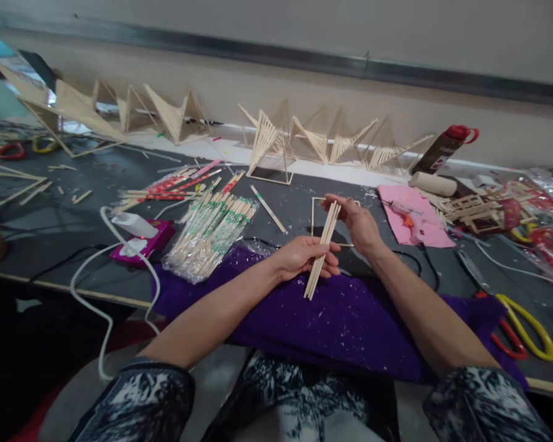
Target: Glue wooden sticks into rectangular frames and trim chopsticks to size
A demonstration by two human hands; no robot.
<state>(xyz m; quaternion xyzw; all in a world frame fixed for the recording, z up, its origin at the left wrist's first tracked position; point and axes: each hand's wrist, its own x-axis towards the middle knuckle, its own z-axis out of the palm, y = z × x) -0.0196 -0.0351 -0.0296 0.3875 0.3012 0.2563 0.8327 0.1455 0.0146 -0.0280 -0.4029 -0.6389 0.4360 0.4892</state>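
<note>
Both hands are holding a small bundle of bamboo sticks [323, 248] above the purple cloth [332, 325] at the near edge of the dark worktable [50, 215]: the left hand [304, 258] is closing around the lower half, while the right hand [357, 221] is pinching the upper ends. The sticks are appearing light, stiff and thin, likely to snap if bent and to slide apart if gripped loosely. Taking them mid-length, with the ends squared, is probably the steadiest hold.
</note>
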